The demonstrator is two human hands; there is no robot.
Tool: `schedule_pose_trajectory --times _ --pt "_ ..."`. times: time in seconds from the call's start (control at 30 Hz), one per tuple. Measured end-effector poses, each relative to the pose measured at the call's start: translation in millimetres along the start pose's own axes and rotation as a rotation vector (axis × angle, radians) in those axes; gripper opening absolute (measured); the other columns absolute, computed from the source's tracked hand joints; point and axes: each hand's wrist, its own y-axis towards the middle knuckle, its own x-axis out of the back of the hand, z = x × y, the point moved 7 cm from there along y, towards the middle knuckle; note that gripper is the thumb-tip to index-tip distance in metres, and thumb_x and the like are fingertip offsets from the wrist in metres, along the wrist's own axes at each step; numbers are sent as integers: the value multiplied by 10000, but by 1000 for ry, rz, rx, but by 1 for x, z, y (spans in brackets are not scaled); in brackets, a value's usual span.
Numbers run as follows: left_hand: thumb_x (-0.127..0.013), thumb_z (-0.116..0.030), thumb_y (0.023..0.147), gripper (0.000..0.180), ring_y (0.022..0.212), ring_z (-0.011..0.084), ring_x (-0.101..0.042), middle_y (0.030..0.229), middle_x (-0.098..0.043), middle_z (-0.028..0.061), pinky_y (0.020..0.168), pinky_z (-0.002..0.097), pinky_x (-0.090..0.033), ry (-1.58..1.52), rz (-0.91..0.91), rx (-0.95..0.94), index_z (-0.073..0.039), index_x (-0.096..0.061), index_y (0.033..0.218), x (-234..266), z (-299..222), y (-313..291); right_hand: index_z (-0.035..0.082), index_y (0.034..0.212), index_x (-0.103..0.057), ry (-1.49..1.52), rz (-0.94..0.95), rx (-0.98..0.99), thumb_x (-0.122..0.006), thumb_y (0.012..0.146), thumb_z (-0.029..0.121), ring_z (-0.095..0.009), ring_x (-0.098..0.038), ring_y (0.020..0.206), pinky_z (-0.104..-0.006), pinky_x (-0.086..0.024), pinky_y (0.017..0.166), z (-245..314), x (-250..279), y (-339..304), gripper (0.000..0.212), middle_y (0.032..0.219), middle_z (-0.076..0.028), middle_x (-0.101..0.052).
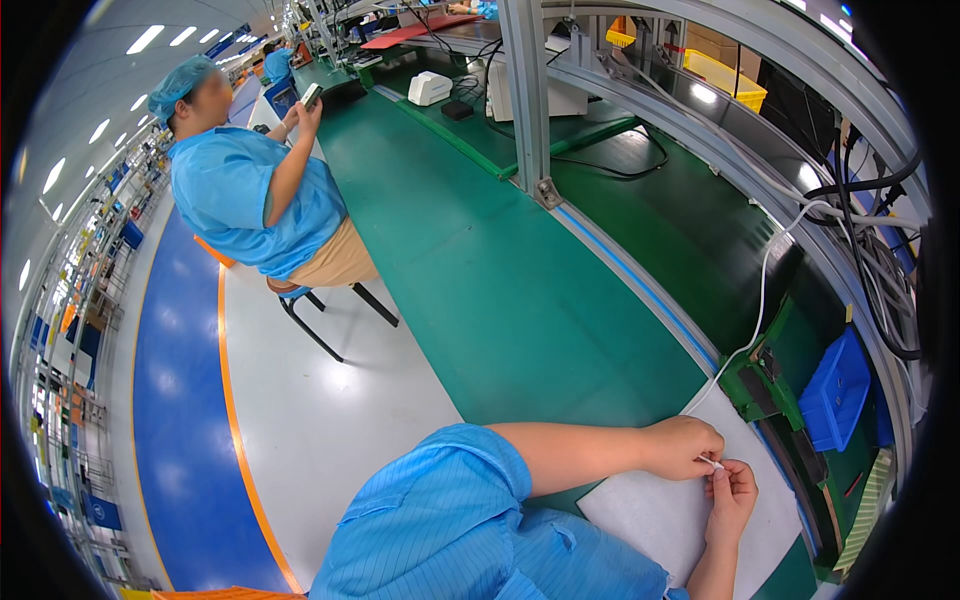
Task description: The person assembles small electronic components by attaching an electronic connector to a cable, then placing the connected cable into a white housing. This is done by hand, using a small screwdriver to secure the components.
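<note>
My left hand (682, 447) is closed in a pinch over the white sheet (650, 518) on the bench. Between its fingertips and those of my right hand (732, 495) is the end of a thin white cable (711, 461), with a small white tip. The fingers of my right hand are pinched on that tip. Another stretch of white cord (763, 295) hangs from the frame and runs down behind my left hand; I cannot tell whether it is the same cable.
A green-topped bench (450, 270) stretches away, with a metal post (527, 95) rising from it. To the right are a blue bin (836, 390), a green fixture (757, 385) and bundled cables (880, 265). A seated co-worker (255, 190) holds a small device at the left.
</note>
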Motion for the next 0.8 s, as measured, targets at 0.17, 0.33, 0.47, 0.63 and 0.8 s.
schedule_pose_trajectory --times 0.17,0.33,0.47,0.63,0.8 --pt "-618 -150 710 130 657 274 -558 688 -571 94 581 377 -419 4 -6 -7 -39 -558 742 1 0 1 -1 889 -547 2 4 -1 -568 830 69 -44 -462 586 -162 -383 535 0 1 1 94 725 -11 -561" --pt "-619 -144 708 129 666 278 -564 698 -577 100 589 378 -425 2 -2 -11 -36 -560 746 1 -2 1 -2 889 -547 -2 3 4 -571 830 73 -44 -460 577 -163 -384 531 1 1 1 99 715 -8 -560" --pt "-620 -140 707 125 679 283 -570 709 -583 106 600 382 -432 5 -11 -14 -36 -563 749 -1 1 0 2 921 -539 29 -66 35 -548 840 80 -45 -467 642 -164 -384 553 5 0 -1 112 740 -10 -531" --pt "-615 -138 712 120 683 286 -570 716 -585 109 603 386 -434 1 2 -4 -37 -564 752 0 1 -1 14 1012 -527 -126 -348 305 -532 837 112 -82 -468 686 -199 -398 580 39 22 -21 200 779 -22 -495" --pt "-610 -148 725 130 682 276 -569 728 -582 107 603 378 -434 27 46 13 -34 -560 761 -5 1 2 87 937 -485 62 435 883 -510 837 174 -214 -494 668 -332 -446 567 187 -25 -95 135 792 -78 -505"
